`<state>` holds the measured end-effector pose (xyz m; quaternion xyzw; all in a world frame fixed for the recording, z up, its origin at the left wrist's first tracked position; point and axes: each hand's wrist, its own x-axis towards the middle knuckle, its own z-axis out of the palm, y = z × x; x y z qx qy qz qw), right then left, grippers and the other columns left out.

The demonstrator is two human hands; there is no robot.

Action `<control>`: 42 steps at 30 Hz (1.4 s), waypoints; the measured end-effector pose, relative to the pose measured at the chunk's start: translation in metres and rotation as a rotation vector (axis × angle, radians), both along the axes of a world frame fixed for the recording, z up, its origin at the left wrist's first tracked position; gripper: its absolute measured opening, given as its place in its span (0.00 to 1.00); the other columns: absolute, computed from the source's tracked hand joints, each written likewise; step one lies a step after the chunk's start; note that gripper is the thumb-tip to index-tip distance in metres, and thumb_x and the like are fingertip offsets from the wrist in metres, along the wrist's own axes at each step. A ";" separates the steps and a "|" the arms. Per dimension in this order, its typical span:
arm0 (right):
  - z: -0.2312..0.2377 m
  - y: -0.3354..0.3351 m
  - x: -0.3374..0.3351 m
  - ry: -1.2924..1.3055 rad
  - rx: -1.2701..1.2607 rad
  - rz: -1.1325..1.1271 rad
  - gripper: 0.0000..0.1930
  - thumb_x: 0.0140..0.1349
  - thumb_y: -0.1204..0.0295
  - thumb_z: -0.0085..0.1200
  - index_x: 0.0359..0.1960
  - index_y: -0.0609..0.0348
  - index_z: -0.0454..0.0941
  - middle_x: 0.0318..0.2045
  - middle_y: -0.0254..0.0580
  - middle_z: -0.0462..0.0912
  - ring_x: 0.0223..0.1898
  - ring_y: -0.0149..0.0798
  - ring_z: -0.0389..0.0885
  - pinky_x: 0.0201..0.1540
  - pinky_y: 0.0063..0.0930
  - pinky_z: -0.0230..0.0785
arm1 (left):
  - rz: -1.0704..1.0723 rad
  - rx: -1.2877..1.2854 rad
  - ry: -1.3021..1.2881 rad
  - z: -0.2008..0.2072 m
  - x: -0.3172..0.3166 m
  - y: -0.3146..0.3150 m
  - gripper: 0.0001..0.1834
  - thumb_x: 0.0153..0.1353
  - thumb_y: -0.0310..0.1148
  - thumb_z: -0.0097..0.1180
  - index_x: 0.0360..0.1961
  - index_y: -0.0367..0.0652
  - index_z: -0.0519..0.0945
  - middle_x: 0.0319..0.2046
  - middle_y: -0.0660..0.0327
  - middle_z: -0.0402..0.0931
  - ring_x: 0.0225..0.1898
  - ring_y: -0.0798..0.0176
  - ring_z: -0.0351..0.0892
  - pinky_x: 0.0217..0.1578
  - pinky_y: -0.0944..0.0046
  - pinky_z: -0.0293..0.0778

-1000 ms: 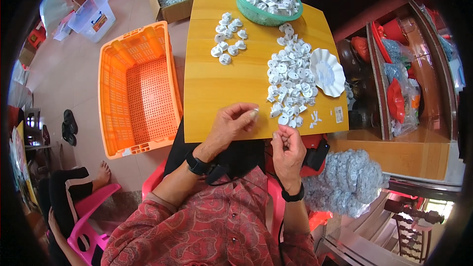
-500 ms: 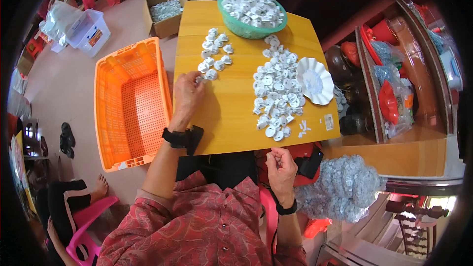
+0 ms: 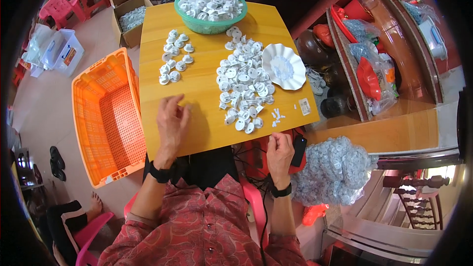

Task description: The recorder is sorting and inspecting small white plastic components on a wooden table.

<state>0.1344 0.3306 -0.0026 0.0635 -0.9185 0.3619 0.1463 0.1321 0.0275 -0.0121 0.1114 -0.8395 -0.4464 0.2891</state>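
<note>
My left hand [image 3: 171, 124] hovers over the near left part of the yellow table [image 3: 197, 93], fingers apart and holding nothing. Beyond it stands a small group of white round plastic pieces [image 3: 175, 75]. My right hand [image 3: 280, 155] is at the table's near edge, fingers curled and pinched together; what they hold, if anything, is hidden. A larger pile of the same white pieces [image 3: 241, 81] spreads across the middle right. Beside that pile lie a white scalloped dish [image 3: 295, 76] with tiny pale bits in it and several tiny white parts [image 3: 277, 116] on the wood.
At the far edge a green basin [image 3: 212, 27] is heaped with white pieces. An orange crate [image 3: 81, 118] stands on the floor left of the table. Right of me are a bulging clear bag of greyish parts [image 3: 335, 172] and a shelf [image 3: 354, 79]. Another person's leg [image 3: 74, 216] shows lower left.
My left hand has let go of a white piece at the near end of the left group and drawn back toward me. The whole view has shifted; my right hand remains pinched near the edge.
</note>
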 end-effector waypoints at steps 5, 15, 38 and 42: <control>-0.004 0.011 -0.017 0.157 0.208 -0.078 0.05 0.64 0.78 0.55 0.41 0.63 0.79 0.38 0.50 0.77 0.40 0.54 0.79 0.41 0.44 0.73 | -0.256 0.101 -0.029 0.005 0.013 0.045 0.13 0.58 0.22 0.64 0.45 0.34 0.82 0.39 0.54 0.76 0.30 0.63 0.79 0.31 0.66 0.77; -0.010 0.016 -0.018 0.156 0.378 -0.005 0.12 0.61 0.79 0.56 0.47 0.61 0.82 0.40 0.48 0.76 0.42 0.51 0.79 0.45 0.41 0.74 | -0.310 0.034 -0.058 0.005 0.004 0.086 0.13 0.59 0.26 0.64 0.45 0.37 0.81 0.40 0.50 0.76 0.32 0.51 0.82 0.32 0.56 0.78; -0.023 0.032 -0.022 0.223 0.262 0.044 0.05 0.62 0.80 0.57 0.39 0.62 0.77 0.40 0.48 0.78 0.41 0.52 0.80 0.42 0.42 0.75 | -0.280 0.048 0.018 -0.010 0.002 0.084 0.06 0.60 0.26 0.64 0.37 0.39 0.81 0.34 0.54 0.76 0.30 0.50 0.81 0.30 0.57 0.77; -0.024 0.029 -0.022 0.191 0.223 0.040 0.05 0.65 0.79 0.55 0.41 0.63 0.73 0.41 0.50 0.76 0.41 0.55 0.79 0.41 0.44 0.74 | -0.277 0.038 0.026 -0.012 0.003 0.082 0.07 0.59 0.24 0.66 0.37 0.37 0.81 0.34 0.56 0.76 0.30 0.59 0.80 0.30 0.62 0.77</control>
